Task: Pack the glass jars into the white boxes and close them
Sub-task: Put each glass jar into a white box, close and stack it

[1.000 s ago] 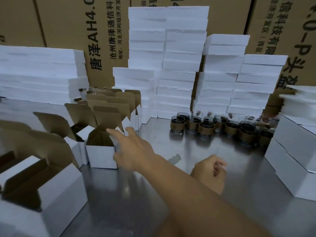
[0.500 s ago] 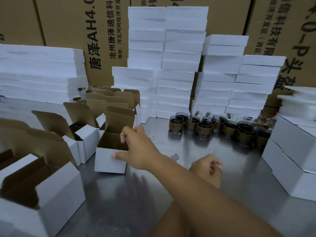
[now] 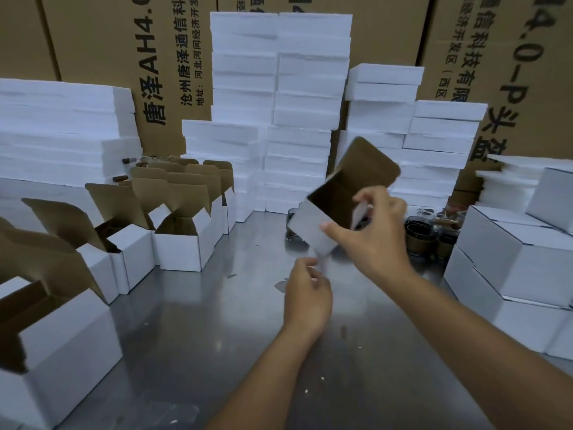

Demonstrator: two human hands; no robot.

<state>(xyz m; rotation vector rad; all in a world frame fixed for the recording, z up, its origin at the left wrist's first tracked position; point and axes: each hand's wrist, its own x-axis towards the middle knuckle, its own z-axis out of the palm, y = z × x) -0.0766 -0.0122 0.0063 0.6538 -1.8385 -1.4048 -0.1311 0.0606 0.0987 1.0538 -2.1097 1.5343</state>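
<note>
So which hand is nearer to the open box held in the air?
Right. The right hand grips the open box by its near side. The left hand is just below its lower corner; contact is unclear.

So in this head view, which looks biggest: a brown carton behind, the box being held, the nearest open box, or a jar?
1. brown carton
2. nearest open box, though it is closest to the camera, so it may really match the next
3. held box
4. jar
</note>
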